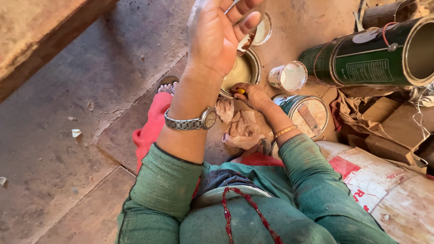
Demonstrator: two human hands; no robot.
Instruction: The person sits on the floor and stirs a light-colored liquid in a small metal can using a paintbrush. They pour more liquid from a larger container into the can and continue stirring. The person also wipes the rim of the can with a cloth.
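Near edge of frame: green sleeves, a string of dark red beads (246, 212) over the chest.

The left hand (217, 34) is raised close to the camera, upper centre, palm up toward the lens, a metal wristwatch (194, 121) on its wrist. Its fingers curl loosely round a round tin lid (253, 31), of which only a pale sliver with a rust-brown smear shows past the fingertips. The hold is partly closed, not a fist; how firmly it grips cannot be told.

The lid sits above and just right of the open paint tin (242, 72), which stands on the dusty floor at centre frame. The tin is round, with a metal rim and thick cream-coloured paint inside.

The right hand (251, 94) is lower, just below the tin's rim and touching it. Its fingers are closed on a small orange-yellow item (240, 91) pressed at the rim; what it is cannot be told.

A crumpled beige rag (239, 129) lies just beneath this hand.

To the right: a sealed tin (307, 113) with a strip across its lid, and a small white cup (289, 76) tipped on its side. Upper right: a large dark green can (375, 56) lying sideways, mouth open. Lower right: a white sack with red print (384, 180).
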